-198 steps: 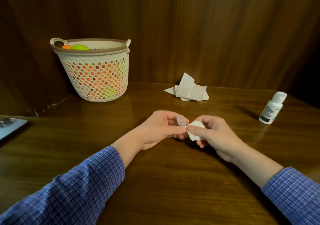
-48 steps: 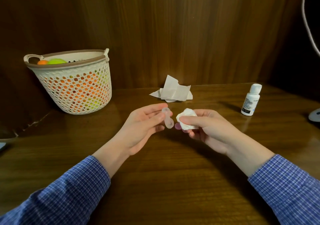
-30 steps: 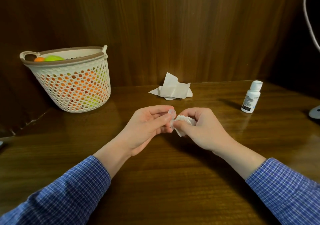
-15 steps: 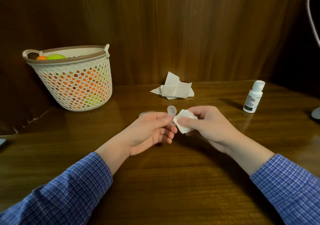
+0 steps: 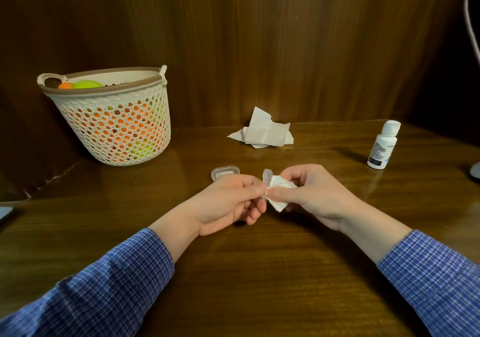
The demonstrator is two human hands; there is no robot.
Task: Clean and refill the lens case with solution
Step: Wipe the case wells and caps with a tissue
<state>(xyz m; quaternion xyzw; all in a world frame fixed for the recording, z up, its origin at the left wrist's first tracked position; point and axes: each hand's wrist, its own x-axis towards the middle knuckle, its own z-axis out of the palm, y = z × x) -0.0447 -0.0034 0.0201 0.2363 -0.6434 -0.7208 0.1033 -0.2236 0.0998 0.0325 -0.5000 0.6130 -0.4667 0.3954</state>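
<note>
Pinching a small clear plastic lens case (image 5: 265,183) at its lower end, the left hand (image 5: 228,201) holds it upright just in front of the flat clear plastic lid (image 5: 225,174) lying on the brown wooden table (image 5: 259,271). Right hand (image 5: 309,193) grips a crumpled white tissue wad (image 5: 280,193), pressed against the case side. Case looks light, stiff, smooth, probably slippery if wet; best held by its edges, not squeezed hard. Tissue is soft and tears easily. White solution bottle with white cap (image 5: 383,144) stands well right of the lid, untouched, so refill is likely still ahead. Loose white paper sheets (image 5: 262,131) lie behind the lid; a cream perforated basket (image 5: 114,126) sits far left of it.
</note>
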